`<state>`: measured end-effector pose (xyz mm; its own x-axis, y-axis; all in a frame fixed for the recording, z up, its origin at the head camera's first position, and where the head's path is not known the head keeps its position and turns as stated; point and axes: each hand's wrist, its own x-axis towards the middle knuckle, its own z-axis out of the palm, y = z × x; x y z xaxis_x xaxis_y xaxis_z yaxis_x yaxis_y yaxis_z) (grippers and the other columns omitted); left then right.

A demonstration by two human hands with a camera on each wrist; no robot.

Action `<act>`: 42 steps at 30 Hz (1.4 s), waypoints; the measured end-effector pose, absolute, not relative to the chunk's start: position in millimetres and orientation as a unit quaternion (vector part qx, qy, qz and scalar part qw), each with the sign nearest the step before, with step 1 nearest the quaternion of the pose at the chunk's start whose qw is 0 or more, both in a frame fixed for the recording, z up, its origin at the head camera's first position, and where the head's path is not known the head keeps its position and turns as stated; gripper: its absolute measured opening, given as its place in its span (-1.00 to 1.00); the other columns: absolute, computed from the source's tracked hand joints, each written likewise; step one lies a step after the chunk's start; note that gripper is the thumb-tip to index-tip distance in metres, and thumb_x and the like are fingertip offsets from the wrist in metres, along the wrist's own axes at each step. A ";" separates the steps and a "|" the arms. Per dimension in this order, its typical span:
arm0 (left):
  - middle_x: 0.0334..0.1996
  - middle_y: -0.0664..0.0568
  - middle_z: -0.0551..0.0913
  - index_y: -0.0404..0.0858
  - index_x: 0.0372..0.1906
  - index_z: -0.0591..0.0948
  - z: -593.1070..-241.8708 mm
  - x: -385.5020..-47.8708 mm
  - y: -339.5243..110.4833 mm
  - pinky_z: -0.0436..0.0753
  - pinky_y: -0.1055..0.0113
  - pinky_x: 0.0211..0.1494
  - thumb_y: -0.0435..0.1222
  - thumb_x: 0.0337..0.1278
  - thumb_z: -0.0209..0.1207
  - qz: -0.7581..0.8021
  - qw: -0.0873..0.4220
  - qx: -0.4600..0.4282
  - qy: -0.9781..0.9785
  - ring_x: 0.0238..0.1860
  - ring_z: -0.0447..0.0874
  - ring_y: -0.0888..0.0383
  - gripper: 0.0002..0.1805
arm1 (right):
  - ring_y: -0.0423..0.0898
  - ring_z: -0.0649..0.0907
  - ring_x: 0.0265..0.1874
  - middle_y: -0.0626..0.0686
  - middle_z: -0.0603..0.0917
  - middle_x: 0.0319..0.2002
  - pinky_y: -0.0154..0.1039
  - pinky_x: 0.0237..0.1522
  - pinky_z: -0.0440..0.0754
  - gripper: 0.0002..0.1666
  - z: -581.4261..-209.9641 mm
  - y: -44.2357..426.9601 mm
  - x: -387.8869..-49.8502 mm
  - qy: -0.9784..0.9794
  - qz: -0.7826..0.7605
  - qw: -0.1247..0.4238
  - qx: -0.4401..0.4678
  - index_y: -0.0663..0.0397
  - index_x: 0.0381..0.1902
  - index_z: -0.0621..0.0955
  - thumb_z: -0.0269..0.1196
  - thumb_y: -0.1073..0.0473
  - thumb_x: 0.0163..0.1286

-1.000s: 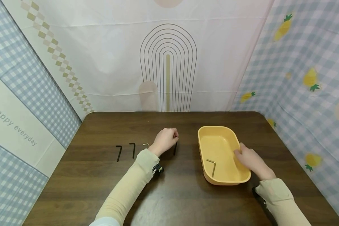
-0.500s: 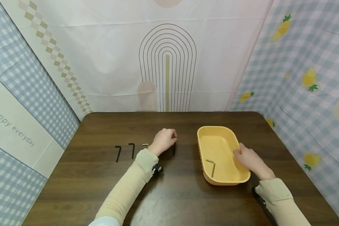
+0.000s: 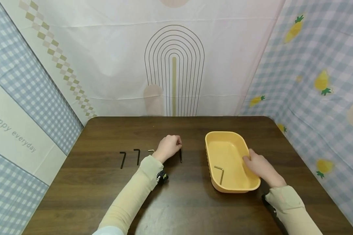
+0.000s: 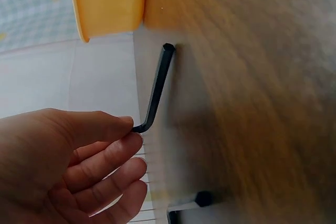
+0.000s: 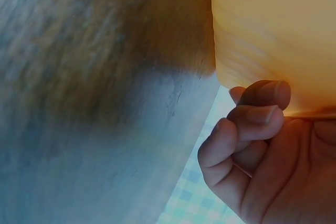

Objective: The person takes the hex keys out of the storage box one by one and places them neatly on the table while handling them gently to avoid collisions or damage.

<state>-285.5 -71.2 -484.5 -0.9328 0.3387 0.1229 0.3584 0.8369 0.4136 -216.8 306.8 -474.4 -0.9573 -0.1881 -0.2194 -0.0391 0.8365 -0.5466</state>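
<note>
My left hand (image 3: 168,147) pinches the short bent end of a black hex key (image 4: 157,87) between thumb and index finger. In the left wrist view its long arm points away from the fingers, close over the table. The right hand (image 3: 258,164) grips the right rim of a yellow plastic basket (image 3: 210,153), thumb inside and fingers curled against the outer wall, as the right wrist view shows. Inside the basket lies a brass-coloured hex key (image 3: 222,176). To the left on the table are two black hex keys, one (image 3: 123,160) beside the other (image 3: 138,156).
Partly behind the left wrist, the end of another light-coloured hex key (image 3: 151,150) shows. All of it stands on a dark wooden table (image 3: 176,205). A patterned cloth (image 3: 117,65) hangs behind the table's back edge, with checked cloth (image 3: 320,107) at the right.
The left hand has shifted slightly left and toward the person, with the black hex key at its fingertips. My right hand keeps its hold on the basket rim.
</note>
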 end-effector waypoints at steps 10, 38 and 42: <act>-0.41 0.10 0.69 -0.16 -0.30 0.69 -487.5 -284.9 -74.2 0.62 0.21 -0.24 -0.28 0.27 0.29 -0.222 0.020 -0.180 -0.958 -0.42 0.60 0.17 -0.95 | -0.05 0.60 -0.62 0.15 0.57 -0.49 -0.13 -0.57 0.53 -0.33 -473.1 306.1 -216.0 0.949 -0.281 0.130 -0.063 0.56 0.34 0.13 -0.21 0.01 0.64; -0.33 0.02 0.73 -0.27 -0.27 0.72 -490.3 -284.6 -80.1 0.65 0.18 -0.18 -0.38 0.20 0.29 -0.207 0.018 -0.194 -0.959 -0.33 0.68 0.08 -0.95 | -0.06 0.61 -0.61 0.14 0.58 -0.47 -0.13 -0.56 0.56 -0.39 -475.2 306.3 -216.7 0.948 -0.287 0.122 -0.063 0.52 0.27 0.20 -0.20 0.01 0.64; -0.32 0.01 0.74 -0.26 -0.27 0.72 -489.2 -283.9 -79.1 0.65 0.17 -0.19 -0.40 0.19 0.29 -0.203 0.020 -0.198 -0.959 -0.33 0.69 0.08 -0.95 | -0.06 0.61 -0.61 0.14 0.57 -0.48 -0.13 -0.57 0.56 -0.41 -475.2 306.0 -216.7 0.948 -0.288 0.120 -0.065 0.52 0.24 0.21 -0.20 0.01 0.64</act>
<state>-283.9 -79.1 -489.2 -0.9207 0.3721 0.1180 0.3879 0.8388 0.3819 -216.7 306.0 -475.2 -0.9627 -0.1917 -0.1907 -0.0533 0.8259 -0.5613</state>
